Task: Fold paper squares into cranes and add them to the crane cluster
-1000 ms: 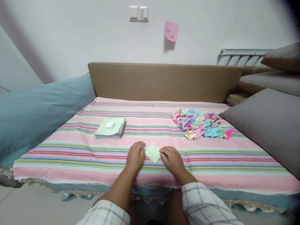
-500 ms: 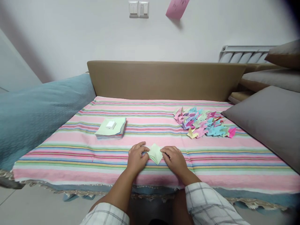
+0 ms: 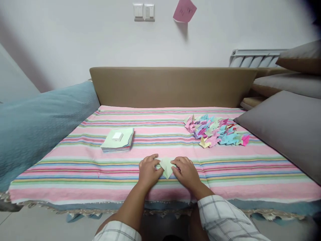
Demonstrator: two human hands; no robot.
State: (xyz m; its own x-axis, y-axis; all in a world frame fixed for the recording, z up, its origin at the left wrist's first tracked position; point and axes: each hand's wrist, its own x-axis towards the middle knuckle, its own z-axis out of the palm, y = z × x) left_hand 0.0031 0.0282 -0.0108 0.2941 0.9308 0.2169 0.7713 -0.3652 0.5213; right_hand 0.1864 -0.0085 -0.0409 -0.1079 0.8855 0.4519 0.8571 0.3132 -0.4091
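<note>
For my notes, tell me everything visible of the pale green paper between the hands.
The pale green paper is small, thin-looking and matte, folded into a roughly kite-like shape with visible creases and a point toward the near edge. It sits on or just above the striped cloth, front and centre. The left hand and right hand touch its sides; how firmly is unclear.

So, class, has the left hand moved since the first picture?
Yes, slightly: judged against the paper stack, the left hand has shifted to the right, farther from it.
</note>
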